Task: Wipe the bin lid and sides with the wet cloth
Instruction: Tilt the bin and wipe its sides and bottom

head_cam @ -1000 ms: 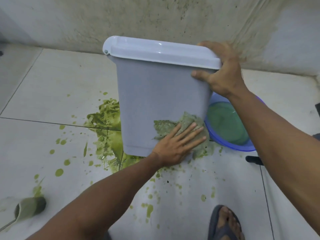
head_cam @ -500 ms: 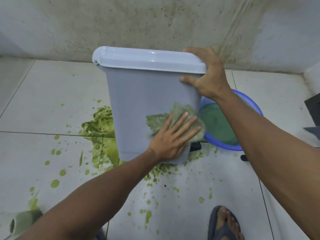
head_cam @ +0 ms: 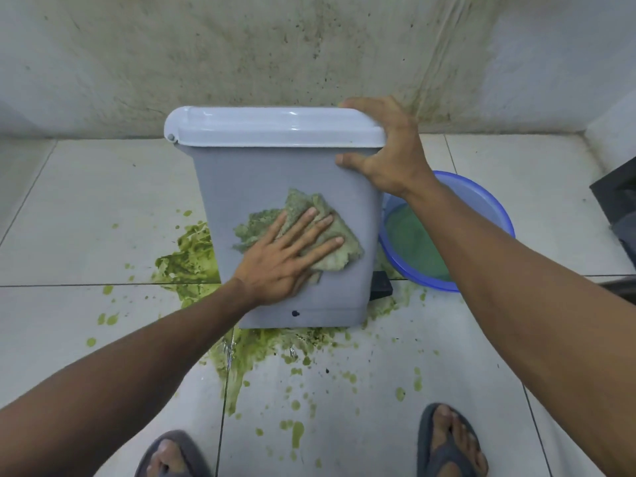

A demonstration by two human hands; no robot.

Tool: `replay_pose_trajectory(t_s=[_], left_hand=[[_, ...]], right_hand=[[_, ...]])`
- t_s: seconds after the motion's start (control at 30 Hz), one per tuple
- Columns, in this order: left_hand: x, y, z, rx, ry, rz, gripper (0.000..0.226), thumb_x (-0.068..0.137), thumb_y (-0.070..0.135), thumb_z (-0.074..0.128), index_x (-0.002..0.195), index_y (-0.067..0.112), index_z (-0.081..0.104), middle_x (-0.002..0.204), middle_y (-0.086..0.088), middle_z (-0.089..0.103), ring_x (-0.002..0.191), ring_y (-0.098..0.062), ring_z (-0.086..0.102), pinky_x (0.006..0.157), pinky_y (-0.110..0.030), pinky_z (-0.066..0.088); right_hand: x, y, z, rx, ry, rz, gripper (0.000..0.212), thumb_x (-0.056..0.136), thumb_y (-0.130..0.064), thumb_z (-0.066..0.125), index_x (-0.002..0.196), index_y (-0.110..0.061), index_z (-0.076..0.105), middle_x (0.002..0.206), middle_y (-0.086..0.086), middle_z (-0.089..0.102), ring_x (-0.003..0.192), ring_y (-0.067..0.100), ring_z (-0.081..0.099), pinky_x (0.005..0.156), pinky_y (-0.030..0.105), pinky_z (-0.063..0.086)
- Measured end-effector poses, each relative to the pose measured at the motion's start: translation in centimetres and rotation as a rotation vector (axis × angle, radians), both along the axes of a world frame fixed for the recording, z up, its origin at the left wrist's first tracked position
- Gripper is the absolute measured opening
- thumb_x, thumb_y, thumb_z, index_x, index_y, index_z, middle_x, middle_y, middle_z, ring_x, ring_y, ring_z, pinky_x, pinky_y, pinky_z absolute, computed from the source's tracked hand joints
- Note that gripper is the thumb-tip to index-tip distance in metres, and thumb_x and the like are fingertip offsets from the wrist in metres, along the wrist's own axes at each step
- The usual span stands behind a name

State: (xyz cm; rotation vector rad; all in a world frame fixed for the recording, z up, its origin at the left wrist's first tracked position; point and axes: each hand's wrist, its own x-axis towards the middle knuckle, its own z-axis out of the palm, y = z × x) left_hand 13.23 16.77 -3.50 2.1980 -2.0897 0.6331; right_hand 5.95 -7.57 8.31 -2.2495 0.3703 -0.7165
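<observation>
Pressing with straight, spread fingers (head_cam: 304, 222) of left hand (head_cam: 275, 270) on wet cloth (head_cam: 303, 203), mid-height on bin (head_cam: 241, 187) near side. Gripping lid (head_cam: 272, 130) at bin's top right with right hand (head_cam: 389, 160). Probably wiping next up bin's tall axis, toward the lid.

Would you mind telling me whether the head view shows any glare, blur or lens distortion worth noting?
Head view: soft, even light, no hard shadows; small glare streaks on the bin lid; wide-angle stretch enlarges both forearms toward the frame edges; the cloth and left hand look sharp.
</observation>
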Motion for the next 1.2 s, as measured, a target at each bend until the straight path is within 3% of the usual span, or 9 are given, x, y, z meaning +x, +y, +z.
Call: replay_pose_trajectory(t_s=[0.1, 0.2, 0.3, 0.5, 0.6, 0.8, 0.97, 1.07, 1.2], left_hand=[[-3.7, -2.6, -0.8, -0.084, 0.062, 0.044, 0.064, 0.1, 0.031, 0.048, 0.161, 0.025, 0.028, 0.168, -0.01, 0.012, 0.156, -0.036, 0.005, 0.124, -0.055, -0.003], [-7.4, -2.8, -4.0, 0.126, -0.023, -0.145, 0.072, 0.092, 0.023, 0.04, 0.162, 0.021, 0.023, 0.169, -0.007, 0.012, 0.156, -0.031, 0.003, 0.123, -0.053, -0.016], [-7.2, -1.0, -5.5, 0.304, -0.151, -0.309, 0.073, 0.092, 0.022, 0.038, 0.162, 0.019, 0.021, 0.169, -0.006, 0.019, 0.156, -0.023, 0.019, 0.123, -0.052, -0.019], [-1.6, -1.6, -0.8, 0.017, -0.017, -0.082, 0.061, 0.105, 0.047, 0.035, 0.162, 0.028, 0.023, 0.168, -0.007, 0.012, 0.157, -0.027, 0.003, 0.126, -0.051, -0.005], [-2.5, -5.0, 2.2, -0.155, 0.074, 0.108, 0.063, 0.103, 0.05, 0.044, 0.16, 0.027, 0.029, 0.167, -0.011, 0.019, 0.157, -0.031, 0.009, 0.125, -0.055, -0.004], [-2.2, -4.9, 2.3, -0.088, 0.007, -0.006, 0.061, 0.104, 0.047, 0.044, 0.159, 0.024, 0.032, 0.167, -0.009, 0.023, 0.157, -0.029, 0.009, 0.126, -0.052, -0.001], [1.6, -1.5, 2.9, -0.402, 0.139, 0.357, 0.069, 0.098, 0.048, 0.055, 0.159, 0.026, 0.03, 0.166, -0.004, 0.019, 0.157, -0.027, 0.008, 0.126, -0.052, 0.008], [1.5, -0.1, 1.6, -0.588, 0.321, 0.567, 0.068, 0.103, 0.047, 0.044, 0.159, 0.016, 0.023, 0.167, -0.011, 0.017, 0.157, -0.036, 0.007, 0.124, -0.059, 0.018], [-0.3, -1.2, 1.5, -0.749, 0.52, 0.846, 0.069, 0.106, 0.046, 0.035, 0.16, 0.008, 0.015, 0.167, -0.019, 0.011, 0.155, -0.043, 0.006, 0.118, -0.067, 0.02]], right_hand=[[0.1, -0.1, 0.1, 0.008, 0.006, 0.004, 0.068, 0.06, -0.033, 0.084, 0.125, -0.025, 0.066, 0.118, 0.007, 0.06, 0.11, 0.021, 0.059, 0.099, 0.033, 0.047], [-0.1, 0.0, 0.1, 0.012, 0.008, 0.013, 0.067, 0.061, -0.032, 0.084, 0.125, -0.027, 0.066, 0.118, 0.006, 0.06, 0.111, 0.019, 0.058, 0.1, 0.026, 0.045], [-0.2, 0.1, 0.0, 0.001, 0.004, 0.022, 0.067, 0.061, -0.031, 0.085, 0.126, -0.026, 0.066, 0.119, 0.002, 0.06, 0.112, 0.015, 0.057, 0.1, 0.02, 0.042], [-0.1, 0.2, -0.1, -0.016, -0.019, 0.017, 0.068, 0.06, -0.031, 0.086, 0.126, -0.021, 0.067, 0.12, 0.004, 0.06, 0.111, 0.018, 0.059, 0.099, 0.021, 0.043], [0.2, 0.3, -0.2, -0.05, -0.037, 0.036, 0.068, 0.062, -0.033, 0.085, 0.126, -0.019, 0.067, 0.121, 0.007, 0.06, 0.113, 0.021, 0.059, 0.098, 0.019, 0.041], [-0.6, 0.2, -0.2, -0.062, -0.042, 0.061, 0.065, 0.064, -0.033, 0.085, 0.126, -0.021, 0.066, 0.124, 0.008, 0.061, 0.116, 0.023, 0.058, 0.099, 0.018, 0.04], [-0.7, 1.2, 0.4, 0.015, -0.099, 0.048, 0.058, 0.068, -0.052, 0.082, 0.119, -0.026, 0.069, 0.122, 0.001, 0.064, 0.114, 0.013, 0.06, 0.101, 0.025, 0.044], [-0.8, 1.6, 0.5, 0.043, -0.109, 0.009, 0.048, 0.075, -0.051, 0.077, 0.115, -0.024, 0.071, 0.12, -0.003, 0.065, 0.115, 0.012, 0.06, 0.104, 0.032, 0.046], [-1.1, 1.9, 0.7, 0.051, -0.101, -0.006, 0.045, 0.076, -0.048, 0.076, 0.114, -0.024, 0.073, 0.12, -0.006, 0.066, 0.116, 0.011, 0.059, 0.105, 0.03, 0.045]])
